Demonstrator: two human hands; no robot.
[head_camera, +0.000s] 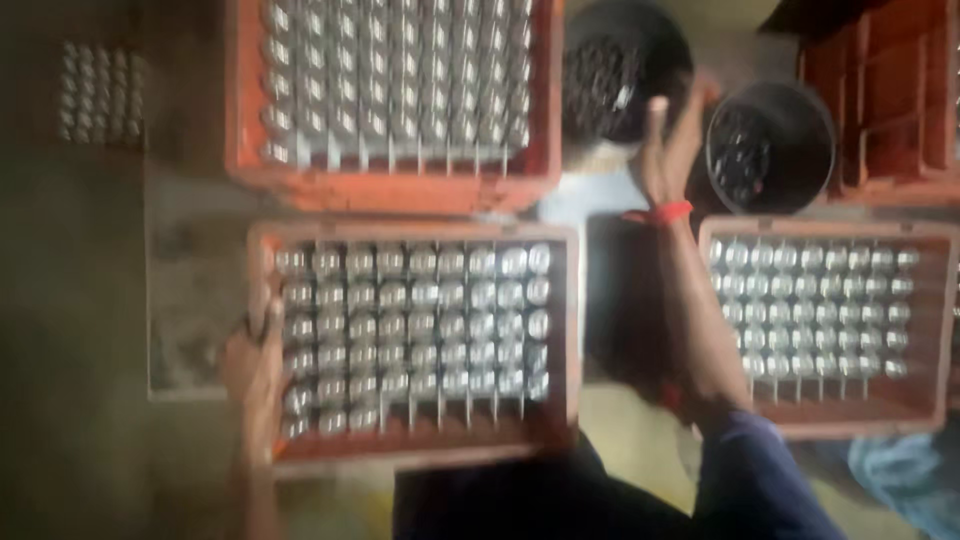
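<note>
The left hand (255, 365) grips the left wall of the nearest orange crate (420, 445), full of shiny metal pieces; it looks heavy and rigid, best held at both walls. Farther, the right hand (668, 145) reaches open-fingered toward a black bucket (790, 110).

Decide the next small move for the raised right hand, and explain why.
Probably reach on into the nearer black bucket: the right hand hangs open between the two buckets, apparently holding nothing, while the left hand grips the edge of the near orange crate.
</note>
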